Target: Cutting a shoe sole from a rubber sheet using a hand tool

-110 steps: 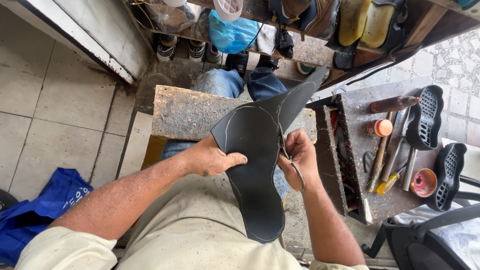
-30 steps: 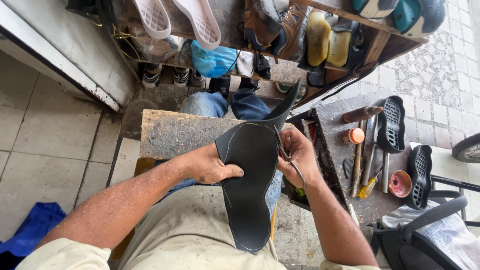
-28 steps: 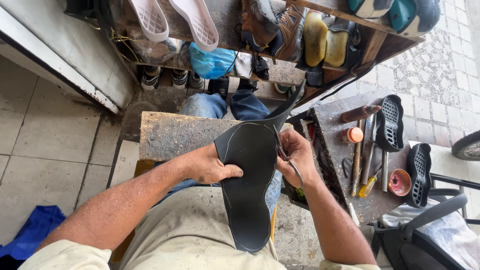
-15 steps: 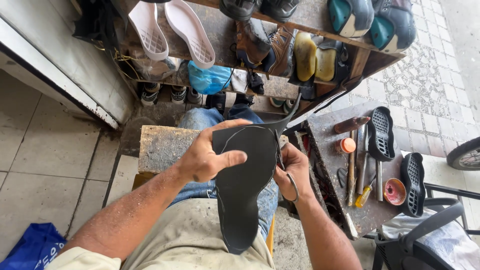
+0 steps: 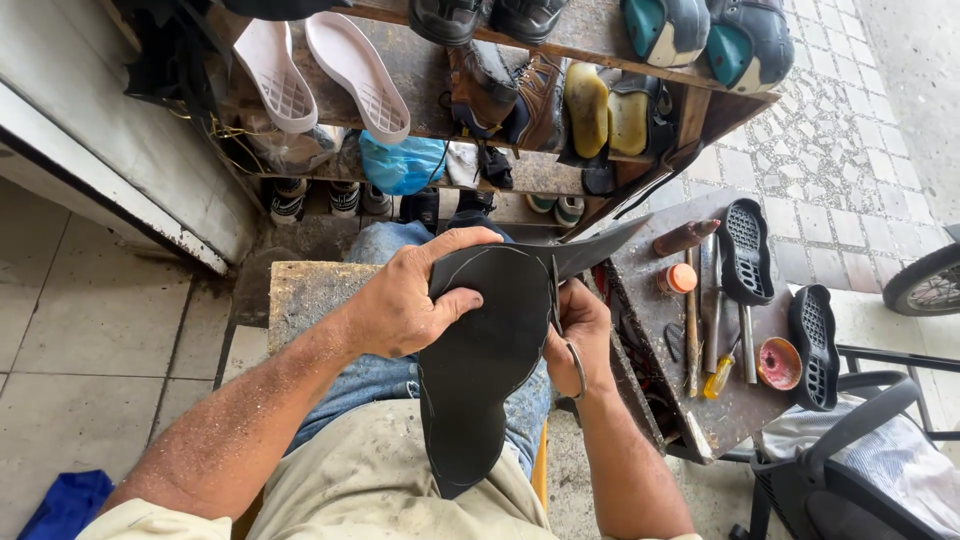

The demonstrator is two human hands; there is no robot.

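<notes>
The left hand [image 5: 415, 300] was closed over the upper edge of a black rubber sole sheet [image 5: 480, 370], thumb on its face and fingers curled round the rim. The right hand [image 5: 578, 335] gripped scissors [image 5: 568, 345] at the sheet's right edge, fingers shut through the handles; the blades were mostly hidden behind the sheet. The sheet hung between both hands, over the person's lap.

Right of the right hand stood a work table [image 5: 640, 290] carrying a small orange-lidded jar [image 5: 677, 279] and a round reddish tin [image 5: 779, 363], its contents too small to tell. Beyond the hands, a wooden shelf [image 5: 560, 40] held shoes.

Compared with half a second earlier, the left hand had slid down from the sheet's top, its fingers wrapping tighter, and the view had tilted slightly.

Two white soles [image 5: 320, 65] hung on the shelf; two black treaded soles [image 5: 775, 285] lay on the table.
</notes>
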